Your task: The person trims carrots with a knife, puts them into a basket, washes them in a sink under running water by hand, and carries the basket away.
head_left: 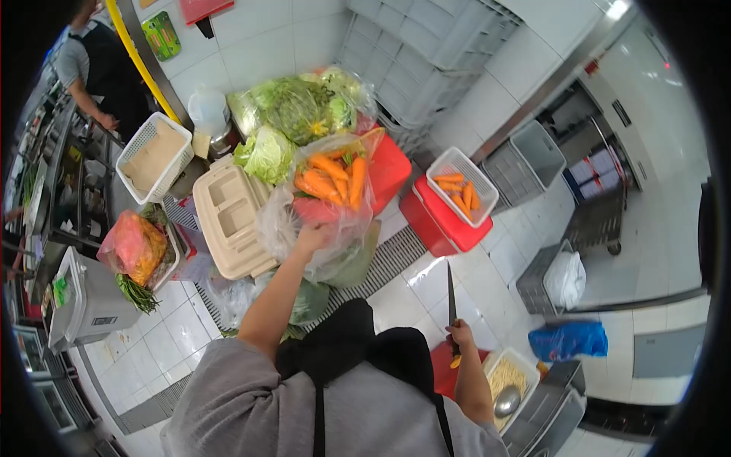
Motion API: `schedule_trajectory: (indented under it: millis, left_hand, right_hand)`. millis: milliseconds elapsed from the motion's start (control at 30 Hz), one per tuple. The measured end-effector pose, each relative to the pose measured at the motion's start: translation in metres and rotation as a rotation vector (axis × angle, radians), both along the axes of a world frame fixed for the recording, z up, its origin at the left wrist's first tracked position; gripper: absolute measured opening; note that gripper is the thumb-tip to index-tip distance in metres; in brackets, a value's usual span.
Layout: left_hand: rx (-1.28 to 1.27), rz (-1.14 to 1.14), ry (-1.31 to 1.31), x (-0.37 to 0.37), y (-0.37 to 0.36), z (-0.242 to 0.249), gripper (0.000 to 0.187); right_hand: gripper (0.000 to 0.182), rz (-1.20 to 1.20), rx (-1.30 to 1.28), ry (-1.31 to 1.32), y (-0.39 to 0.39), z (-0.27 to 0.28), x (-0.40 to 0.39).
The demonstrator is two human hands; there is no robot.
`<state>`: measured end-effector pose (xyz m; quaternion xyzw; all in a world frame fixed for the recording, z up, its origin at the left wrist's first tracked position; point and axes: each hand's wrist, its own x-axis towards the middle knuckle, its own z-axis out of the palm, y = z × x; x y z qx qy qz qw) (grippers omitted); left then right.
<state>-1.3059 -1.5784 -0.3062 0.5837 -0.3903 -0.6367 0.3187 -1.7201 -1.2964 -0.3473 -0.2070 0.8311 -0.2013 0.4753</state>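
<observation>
Floor: white tile, open to the right of the red crates; a metal drain grate (396,263) runs diagonally between crates and person; left side crowded by a grey bin (91,301) and counters.

Left hand (312,238): closed on the lower edge of a clear plastic bag (335,190), reaching forward; the bag rests on a red crate (392,171); carrots (335,181) inside, long axes mostly running away from the person, tips fanned.

Right hand (461,335): closed round the handle of a knife (451,293); blade long axis near vertical in view, tip pointing away, over bare tile.

Containers: white basket (487,194) on a second red crate (426,221), holding carrots; beige tray (228,217), compartments bare; bagged cabbages (297,110) behind; white tub (525,365) with pale shreds and a metal ladle (507,401) by the right hand; white basket (179,164) at far left.
</observation>
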Motion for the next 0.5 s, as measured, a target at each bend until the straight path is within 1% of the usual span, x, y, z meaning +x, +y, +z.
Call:
schedule_trajectory:
  millis: [67, 167, 200, 233, 300, 333, 400, 433, 467, 500]
  left_hand:
    - [0.020, 0.230, 0.150, -0.012, -0.043, -0.023, 0.026]
    - [-0.035, 0.398, 0.220, -0.039, -0.107, -0.061, 0.025]
    - [0.002, 0.461, 0.222, -0.054, -0.120, -0.067, 0.027]
    - [0.020, 0.441, 0.195, -0.067, -0.132, -0.074, 0.029]
    - [0.062, 0.400, 0.127, -0.082, -0.145, -0.089, 0.032]
    - [0.103, 0.392, 0.127, -0.090, -0.151, -0.096, 0.034]
    - [0.176, 0.360, 0.105, -0.099, -0.165, -0.110, 0.039]
    - [0.081, 0.408, -0.033, -0.098, -0.182, -0.132, 0.037]
    - [0.000, 0.462, -0.166, -0.100, -0.196, -0.164, 0.035]
    - [-0.069, 0.522, -0.296, -0.100, -0.201, -0.183, 0.033]
  right_hand:
    - [0.023, 0.099, -0.010, -0.056, -0.073, 0.023, -0.013]
    - [0.034, 0.363, -0.067, 0.248, -0.153, 0.025, -0.025]
    - [0.037, 0.485, -0.114, 0.373, -0.168, -0.003, -0.042]
    - [0.039, 0.617, -0.161, 0.500, -0.182, -0.026, -0.063]
    - [0.045, 0.493, -0.202, 0.384, -0.216, -0.017, -0.063]
    - [0.042, 0.542, -0.246, 0.447, -0.239, 0.007, -0.053]
    - [0.039, 0.510, -0.285, 0.399, -0.278, -0.006, -0.061]
    - [0.038, 0.494, -0.296, 0.374, -0.290, -0.012, -0.062]
    - [0.035, 0.500, -0.359, 0.277, -0.310, -0.008, -0.058]
    - [0.033, 0.545, -0.377, 0.277, -0.333, 0.001, -0.052]
